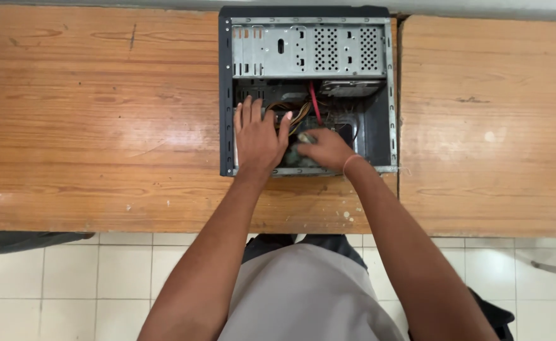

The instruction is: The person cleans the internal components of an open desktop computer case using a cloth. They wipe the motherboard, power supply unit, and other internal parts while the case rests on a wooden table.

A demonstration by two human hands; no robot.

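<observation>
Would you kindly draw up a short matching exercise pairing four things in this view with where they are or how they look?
Things:
1. left hand
2. right hand
3. red cable
4. perforated metal panel

Descriptions:
A. curled low inside the computer case, a thin band at its wrist
B. along the far end of the case
C. fingers spread flat, inside the case by its left wall
D. a thin strand running down the middle of the case

Pairs: 1-C, 2-A, 3-D, 4-B
</observation>
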